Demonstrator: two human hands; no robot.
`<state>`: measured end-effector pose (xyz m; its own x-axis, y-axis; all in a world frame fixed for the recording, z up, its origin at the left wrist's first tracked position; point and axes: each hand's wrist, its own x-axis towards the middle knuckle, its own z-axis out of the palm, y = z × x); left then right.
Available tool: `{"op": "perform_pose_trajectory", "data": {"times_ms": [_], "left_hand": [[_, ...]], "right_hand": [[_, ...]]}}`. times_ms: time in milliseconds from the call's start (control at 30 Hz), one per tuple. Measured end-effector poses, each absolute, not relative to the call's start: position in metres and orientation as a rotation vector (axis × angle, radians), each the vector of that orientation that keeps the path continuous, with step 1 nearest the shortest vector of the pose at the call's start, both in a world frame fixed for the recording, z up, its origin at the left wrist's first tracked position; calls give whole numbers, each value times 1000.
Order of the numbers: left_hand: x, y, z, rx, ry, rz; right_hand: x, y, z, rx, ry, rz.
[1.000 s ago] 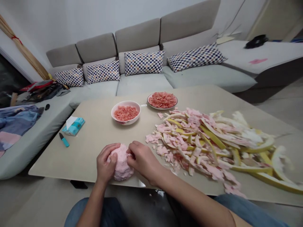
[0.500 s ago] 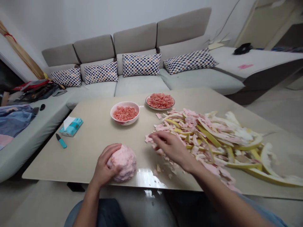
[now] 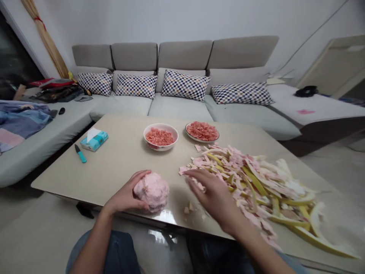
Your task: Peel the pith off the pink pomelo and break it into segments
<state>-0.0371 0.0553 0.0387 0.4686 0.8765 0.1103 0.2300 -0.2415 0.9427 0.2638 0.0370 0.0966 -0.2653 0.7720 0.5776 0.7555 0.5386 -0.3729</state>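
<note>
A peeled pink pomelo (image 3: 152, 191) rests on the beige table (image 3: 119, 163) near its front edge. My left hand (image 3: 125, 195) is wrapped round its left side and holds it. My right hand (image 3: 211, 192) lies flat with fingers stretched out at the left edge of a big heap of pink and yellow peel scraps (image 3: 251, 179), touching the scraps. A few crumbs of pith (image 3: 189, 208) lie between the pomelo and that hand.
A white bowl (image 3: 161, 136) and a plate (image 3: 202, 131) of red pomelo flesh stand further back. A tissue pack (image 3: 94, 139) and a small teal knife (image 3: 80, 153) lie at the left. A grey sofa with checked cushions (image 3: 185, 84) runs behind the table.
My right hand left the pomelo and went right to the peel heap, where it now lies flat. The view swung to the left. My left hand stays on the pomelo.
</note>
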Motion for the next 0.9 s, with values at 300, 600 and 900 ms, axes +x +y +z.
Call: {"op": "perform_pose_trajectory", "data": {"times_ms": [300,600,900], "left_hand": [[19,31,32,1664,1408,1177],[32,28,26,1674,1416,1238],[29,32,30,1731,1393,1247]], "right_hand": [[193,29,112,-1181,-2312,185],[177,34,107,-1325,-2295,-155],[164,39,98,-1377,-2219,-280]]}}
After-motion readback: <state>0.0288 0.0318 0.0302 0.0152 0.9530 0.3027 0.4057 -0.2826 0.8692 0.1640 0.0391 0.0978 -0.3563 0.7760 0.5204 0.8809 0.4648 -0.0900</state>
